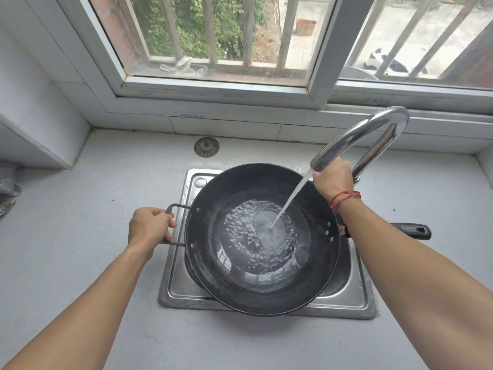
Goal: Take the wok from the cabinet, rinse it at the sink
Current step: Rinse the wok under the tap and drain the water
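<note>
Round black metal wok (pixel 262 276) sits in the small square stainless-steel sink (pixel 354 297), mouth up, covering most of the basin. Long axis runs left-right: dark wire loop handle (pixel 178 206) points left, straight black stick handle (pixel 413 231) points right over the grey tabletop (pixel 80 214). Left hand (pixel 149 227) is curled closed around the loop handle. Right hand (pixel 333 178) is wrapped around the spout end of the curved chrome tap (pixel 373 129), red string bracelet (pixel 344 198) on the wrist. Stream of water (pixel 292 196) slants down-left into the wok bottom, rippled puddle there. Right forearm hides the stick handle's joint with the wok rim; tap base is behind the hand, hard to make out. Sink drain hidden under the wok. Round metal strainer plug (pixel 206 147) lies on the far tabletop near the white-framed barred window (pixel 218 86). Grey cloth (pixel 8 188) cut off at left edge.
</note>
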Action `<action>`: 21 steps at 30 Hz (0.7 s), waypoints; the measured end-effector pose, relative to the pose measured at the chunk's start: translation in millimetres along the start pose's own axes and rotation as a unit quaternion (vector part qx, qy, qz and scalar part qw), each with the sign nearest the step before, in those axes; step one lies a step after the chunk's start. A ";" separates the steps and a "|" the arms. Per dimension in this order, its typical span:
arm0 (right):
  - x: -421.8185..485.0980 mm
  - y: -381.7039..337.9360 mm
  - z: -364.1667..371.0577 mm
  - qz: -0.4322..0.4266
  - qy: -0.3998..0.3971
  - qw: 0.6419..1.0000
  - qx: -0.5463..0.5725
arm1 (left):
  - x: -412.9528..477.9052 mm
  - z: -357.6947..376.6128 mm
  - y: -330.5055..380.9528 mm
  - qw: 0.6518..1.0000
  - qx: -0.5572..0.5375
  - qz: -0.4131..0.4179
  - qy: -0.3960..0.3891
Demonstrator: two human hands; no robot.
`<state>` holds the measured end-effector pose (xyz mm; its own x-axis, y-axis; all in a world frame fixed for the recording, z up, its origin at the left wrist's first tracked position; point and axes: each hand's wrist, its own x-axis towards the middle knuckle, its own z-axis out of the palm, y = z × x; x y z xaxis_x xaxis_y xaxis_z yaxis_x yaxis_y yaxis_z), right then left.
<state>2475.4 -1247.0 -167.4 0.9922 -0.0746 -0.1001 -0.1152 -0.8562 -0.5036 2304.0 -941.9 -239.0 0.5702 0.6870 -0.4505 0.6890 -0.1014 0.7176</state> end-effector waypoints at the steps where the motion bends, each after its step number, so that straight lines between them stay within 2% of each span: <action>1: 0.6 0.2 0.4 -0.004 0.002 1.000 0.001 | 0.3 0.0 -0.2 1.000 -0.004 -0.003 -0.001; 21: 7.0 2.0 4.3 -0.011 -0.020 0.999 -0.034 | -0.6 0.0 0.6 1.000 -0.004 0.002 0.000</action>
<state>2481.9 -1247.0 -172.8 0.9916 -0.0363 -0.1239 -0.0884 -0.8903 -0.4467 2304.0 -942.4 -238.3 0.5730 0.6868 -0.4472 0.6833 -0.0990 0.7234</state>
